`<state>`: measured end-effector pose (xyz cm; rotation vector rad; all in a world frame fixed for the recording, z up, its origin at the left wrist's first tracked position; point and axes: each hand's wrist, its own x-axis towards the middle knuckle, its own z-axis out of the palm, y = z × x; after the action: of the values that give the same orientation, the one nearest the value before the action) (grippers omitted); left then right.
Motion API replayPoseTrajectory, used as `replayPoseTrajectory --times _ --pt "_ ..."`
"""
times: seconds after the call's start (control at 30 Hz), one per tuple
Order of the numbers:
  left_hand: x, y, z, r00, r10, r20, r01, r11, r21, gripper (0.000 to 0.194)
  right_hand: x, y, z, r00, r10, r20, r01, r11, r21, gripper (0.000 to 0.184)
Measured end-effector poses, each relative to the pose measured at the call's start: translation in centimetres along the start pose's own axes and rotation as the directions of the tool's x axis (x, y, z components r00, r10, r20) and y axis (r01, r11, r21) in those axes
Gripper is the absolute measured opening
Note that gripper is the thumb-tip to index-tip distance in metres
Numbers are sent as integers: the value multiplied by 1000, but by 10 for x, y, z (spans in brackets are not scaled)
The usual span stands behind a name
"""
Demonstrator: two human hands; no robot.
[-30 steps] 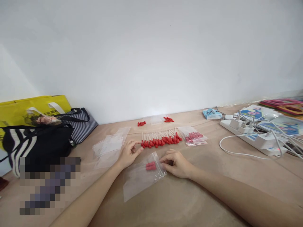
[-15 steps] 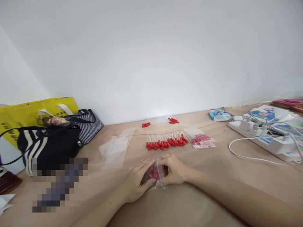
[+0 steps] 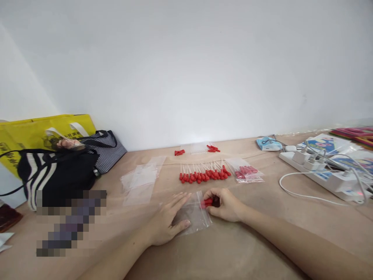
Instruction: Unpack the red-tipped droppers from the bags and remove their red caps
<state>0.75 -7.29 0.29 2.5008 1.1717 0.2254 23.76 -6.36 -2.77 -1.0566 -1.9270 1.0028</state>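
Observation:
My left hand [image 3: 170, 217] lies with fingers stretched out on a clear zip bag [image 3: 192, 217] on the table. At the bag's zip edge, the fingers of my right hand [image 3: 224, 204] are closed around small red pieces [image 3: 207, 202]. Whether those pieces are inside the bag mouth or just over it I cannot tell. Beyond both hands runs a row of red bulb-ended sticks [image 3: 205, 175], pale shafts pointing away from me. To its right, filled bags of red pieces [image 3: 246, 171] lie stacked.
Flat clear bags [image 3: 142, 179] lie left of the row. Small red piles [image 3: 213, 148] sit near the wall. A power strip [image 3: 323, 175] with white cables and a blue mask [image 3: 268, 144] are at right. A black bag [image 3: 58, 175] and a yellow bag [image 3: 26, 134] stand at left.
My left hand has moved off the row's left end onto the bag. The red pieces have shifted from the bag's middle to its zip edge, in my right fingers.

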Motion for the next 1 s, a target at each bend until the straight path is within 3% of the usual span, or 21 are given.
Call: replayPoseTrajectory --times 0.13,0.27,0.43,0.57,0.63,0.7,0.8,0.9,1.0 --pt "1 3 -4 992 81 97 -90 992 86 58 -3 -2 -4 999 -41 25 42 999 -29 22" --pt "2 4 -5 986 74 147 -97 984 151 61 -7 1 -11 1000 12 13 -12 1000 20 16" --pt "0 5 -7 984 48 172 -79 981 179 59 -25 17 -49 990 140 -29 -128 955 268 22" --pt "1 3 -6 991 42 130 -58 991 122 56 -33 18 -84 956 184 -229 -85 920 383 25" --pt "2 1 -4 999 20 41 -21 999 32 49 -26 13 -90 917 169 -361 -15 920 391 27" --pt "4 -1 -2 994 -47 -99 39 996 -74 41 -10 7 -82 886 128 -446 50 929 366 29" --pt "7 -5 0 949 -192 -252 157 976 -154 31 25 -1 -52 851 1 -525 142 962 232 28" --pt "7 -10 -3 908 -306 -285 265 949 -173 32 60 -3 -17 807 -190 -558 191 980 -57 17" --pt "5 -14 -6 883 -392 -256 359 918 -168 36 85 -2 8 815 -320 -483 160 925 -344 15"
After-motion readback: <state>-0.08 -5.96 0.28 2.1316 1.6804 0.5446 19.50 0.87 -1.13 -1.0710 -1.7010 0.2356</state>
